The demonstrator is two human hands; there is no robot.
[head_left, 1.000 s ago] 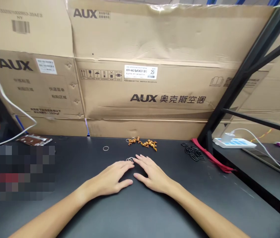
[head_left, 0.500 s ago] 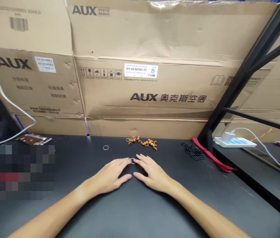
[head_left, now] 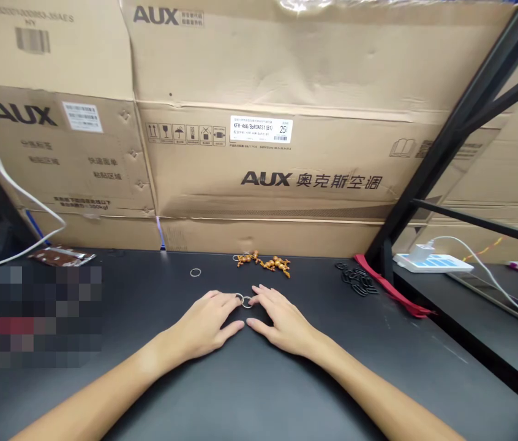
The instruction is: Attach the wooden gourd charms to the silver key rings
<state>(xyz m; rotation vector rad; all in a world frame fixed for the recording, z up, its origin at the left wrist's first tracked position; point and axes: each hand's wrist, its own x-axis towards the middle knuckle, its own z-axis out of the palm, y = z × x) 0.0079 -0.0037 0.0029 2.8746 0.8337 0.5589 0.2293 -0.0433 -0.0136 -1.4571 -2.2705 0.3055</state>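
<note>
Two thin silver-coloured metal rings lie close together on the dark tabletop, between my fingertips. My left hand [head_left: 208,321] rests low over the table with its thumb and fingers apart, its fingertips at the left ring [head_left: 239,294]. From the other side, my right hand [head_left: 284,318] touches the edge of the right ring [head_left: 247,307] with a bent index finger, its thumb spread away. The rings appear to overlap; whether they are linked I cannot tell. Both thumbs point inward, a small gap between them, and neither hand is closed around anything.
Another metal ring [head_left: 195,276] lies farther back on the left. Orange-brown beaded pieces [head_left: 275,264] sit near the cardboard boxes [head_left: 259,236]. Black oval links [head_left: 359,280] and a red strap [head_left: 397,293] are at right, beside the black frame [head_left: 385,245]. A brown packet [head_left: 62,256] lies at left.
My right index finger has bent a little more. The rings between my fingertips have shifted slightly and show more. My hands otherwise stay in place.
</note>
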